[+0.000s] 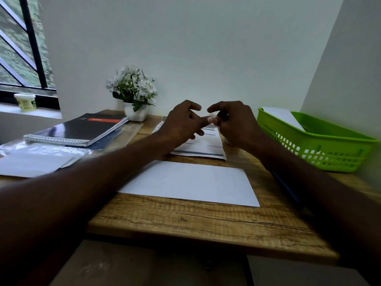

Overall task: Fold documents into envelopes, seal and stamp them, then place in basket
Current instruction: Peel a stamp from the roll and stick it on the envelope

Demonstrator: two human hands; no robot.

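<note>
**Hands meet above the printed sheet**

I see my left hand (183, 122) and right hand (235, 124) raised together over the wooden bench (185, 219), fingertips pinching something small and pale (too blurred to name). A flat white paper envelope (191, 182) lies near me, a printed striped sheet (204, 147) beyond it. The green slotted plastic basket (321, 149) sits right.

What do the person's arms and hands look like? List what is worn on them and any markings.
Both forearms are bare as far as the frame shows: no sleeve, watch or bracelet appears. The left hand wears no glove and no ring that can be seen. The right hand is also ungloved; a dark band may sit on one of its fingers, but blur makes that uncertain. No markings show.
</note>
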